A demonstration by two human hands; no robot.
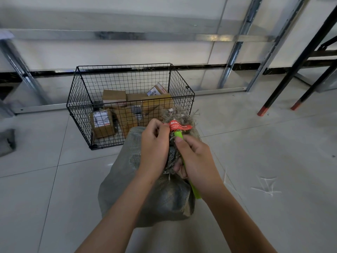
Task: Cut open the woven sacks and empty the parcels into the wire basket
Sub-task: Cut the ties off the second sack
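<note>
A grey woven sack [127,179] stands upright on the tiled floor [264,161] in the near middle of the scene. Its frayed neck is bunched together at the top and bound by a red tag [179,127] printed with white characters.

The left hand [155,145] grips the bunched neck from the left, its fingers curled in and the fingertips meeting the left end of the red tag. The right hand [195,157] holds a green cutter [196,191]. Its fingers are wrapped round the handle and the thumb presses along the upper part. The tool's top end sits just under the red tag, against the neck of the sack, and its lower end sticks out below the wrist. The blade cannot be made out.

Just beyond the sack, to the far left of it, a black wire basket [80,99] sits on the floor by the wall. Several cardboard parcels [102,123] lie inside it, some with white shipping labels. The black legs of a metal frame [291,70] slope down at the far right. Loose pale fibres [267,187] lie on the floor to the near right.
</note>
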